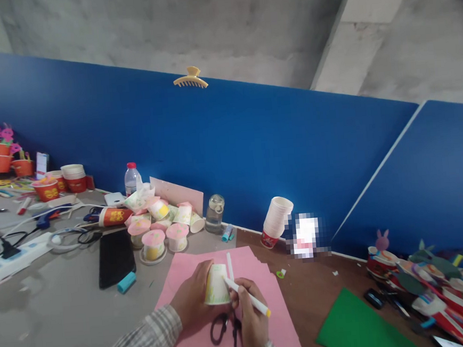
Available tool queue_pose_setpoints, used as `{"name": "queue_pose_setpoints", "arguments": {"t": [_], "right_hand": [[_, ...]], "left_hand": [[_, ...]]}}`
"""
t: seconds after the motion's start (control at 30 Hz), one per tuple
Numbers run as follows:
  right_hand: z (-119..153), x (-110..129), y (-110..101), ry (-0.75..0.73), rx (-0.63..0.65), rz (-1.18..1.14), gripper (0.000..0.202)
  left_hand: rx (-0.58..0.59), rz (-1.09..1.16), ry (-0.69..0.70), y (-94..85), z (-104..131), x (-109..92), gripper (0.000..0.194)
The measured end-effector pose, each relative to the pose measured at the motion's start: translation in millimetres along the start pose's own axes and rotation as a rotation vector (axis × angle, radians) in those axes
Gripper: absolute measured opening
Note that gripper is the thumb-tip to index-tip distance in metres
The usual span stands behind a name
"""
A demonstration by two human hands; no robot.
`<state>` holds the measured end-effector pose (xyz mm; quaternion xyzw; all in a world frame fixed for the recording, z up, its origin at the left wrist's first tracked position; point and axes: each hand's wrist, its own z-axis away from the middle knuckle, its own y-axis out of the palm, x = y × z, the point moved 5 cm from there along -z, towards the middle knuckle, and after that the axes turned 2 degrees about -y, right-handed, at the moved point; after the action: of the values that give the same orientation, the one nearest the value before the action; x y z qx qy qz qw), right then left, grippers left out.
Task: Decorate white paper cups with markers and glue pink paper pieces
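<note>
My left hand [196, 291] is wrapped around a paper cup [217, 285] with pale green and yellow patterning, its wider end facing down. In my right hand [250, 313] is a white marker pen [249, 298] with a yellow end; its tip is at the cup's side, and I cannot tell if it touches. Below both hands, black-handled scissors [218, 329] lie on pink sheets [275, 320], their blades mostly hidden. A second white stick-like thing [229, 265] rests just behind the cup.
Several pink-topped cups [153, 238] cluster at the back left, near a glass jar [214, 215] and a black phone [116, 257]. A teal marker cap [127, 282] lies left. Stacked white cups [277, 218] stand by the blue partition [254, 150]. Green sheet [355, 324] at right.
</note>
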<state>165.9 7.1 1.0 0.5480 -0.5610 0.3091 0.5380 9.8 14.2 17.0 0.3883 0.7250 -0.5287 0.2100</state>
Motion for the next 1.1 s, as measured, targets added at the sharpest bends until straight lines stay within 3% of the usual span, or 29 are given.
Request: {"name": "queue_pose_setpoints", "arguments": {"t": [0.23, 0.43, 0.67, 1.1], "right_hand": [[0.6, 1.9, 0.8, 0.029, 0.033, -0.009, 0.029], [0.6, -10.7, -0.1, 0.134, 0.073, -0.107, 0.027], [-2.6, -7.4, -2.9, 0.042, -0.04, -0.081, 0.031], [-1.7, -0.9, 0.3, 0.022, -0.005, -0.06, 0.032]], "left_hand": [[-0.001, 0.006, 0.003, 2.1, 0.3, 5.3, 0.082], [0.01, 0.004, 0.009, 2.4, 1.0, 7.0, 0.085], [0.012, 0.009, 0.012, 2.4, 1.0, 5.3, 0.085], [-0.005, 0.029, 0.009, -0.9, 0.5, -0.5, 0.082]]}}
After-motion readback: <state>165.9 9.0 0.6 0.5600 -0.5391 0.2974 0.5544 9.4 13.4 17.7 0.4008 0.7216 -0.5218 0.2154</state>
